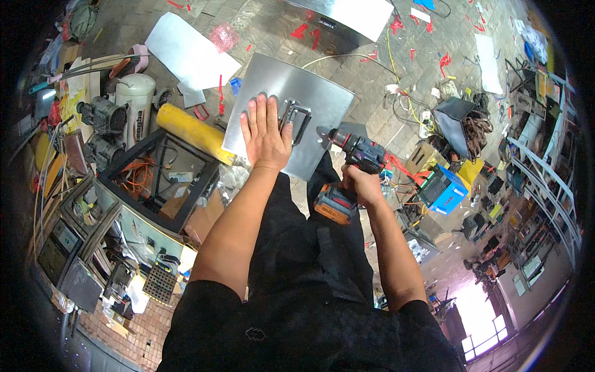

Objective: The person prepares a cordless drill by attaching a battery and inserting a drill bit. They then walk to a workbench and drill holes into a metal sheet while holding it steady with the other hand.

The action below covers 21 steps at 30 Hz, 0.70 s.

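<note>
A square silver metal plate (322, 111) lies tilted in front of my legs, with a black-rimmed metal latch or handle (300, 124) at its middle. My left hand (266, 130) presses flat on the plate just left of that fitting, fingers outstretched. My right hand (362, 183) grips a cordless drill (365, 155) with an orange-and-black battery, its front end against or very close to the plate's right side; the exact contact is hard to make out.
A yellow roll (191, 130) lies left, near a white tank (137, 108) and black frame (118, 170). Metal sheets (186, 49) and red scraps litter the floor ahead. Right are cables, a dark bag (458, 124), a blue box (443, 192) and metal racks (548, 186).
</note>
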Motion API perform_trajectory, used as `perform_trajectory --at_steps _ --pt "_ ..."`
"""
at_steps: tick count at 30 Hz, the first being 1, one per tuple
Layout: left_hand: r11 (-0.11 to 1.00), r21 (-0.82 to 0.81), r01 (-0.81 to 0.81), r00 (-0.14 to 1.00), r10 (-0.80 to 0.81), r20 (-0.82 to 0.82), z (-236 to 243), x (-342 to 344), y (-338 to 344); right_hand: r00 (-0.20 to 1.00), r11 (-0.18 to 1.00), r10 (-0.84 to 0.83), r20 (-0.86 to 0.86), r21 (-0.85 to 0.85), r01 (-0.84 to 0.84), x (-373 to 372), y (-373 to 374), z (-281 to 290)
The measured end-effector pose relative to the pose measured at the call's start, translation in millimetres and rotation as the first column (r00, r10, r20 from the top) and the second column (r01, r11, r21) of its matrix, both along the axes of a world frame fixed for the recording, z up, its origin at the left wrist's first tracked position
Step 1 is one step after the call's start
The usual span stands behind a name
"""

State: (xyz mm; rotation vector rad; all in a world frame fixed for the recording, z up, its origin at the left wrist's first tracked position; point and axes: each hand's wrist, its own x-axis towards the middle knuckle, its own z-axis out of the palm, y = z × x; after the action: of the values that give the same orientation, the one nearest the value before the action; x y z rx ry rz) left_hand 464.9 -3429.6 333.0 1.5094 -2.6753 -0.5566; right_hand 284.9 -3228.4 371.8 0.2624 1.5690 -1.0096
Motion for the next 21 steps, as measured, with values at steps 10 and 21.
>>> perform_trajectory --at_steps 10,21 --pt "1.000 -0.005 0.002 1.000 -0.002 0.003 1.6 -2.3 2.3 0.999 0.999 0.033 -0.039 -0.037 -0.034 9.9 20.6 -7.1" --pt "1.000 -0.005 0.000 1.000 0.000 0.020 2.0 -2.1 0.1 0.992 0.997 -0.030 -0.125 -0.073 0.021 21.2 26.3 -10.9"
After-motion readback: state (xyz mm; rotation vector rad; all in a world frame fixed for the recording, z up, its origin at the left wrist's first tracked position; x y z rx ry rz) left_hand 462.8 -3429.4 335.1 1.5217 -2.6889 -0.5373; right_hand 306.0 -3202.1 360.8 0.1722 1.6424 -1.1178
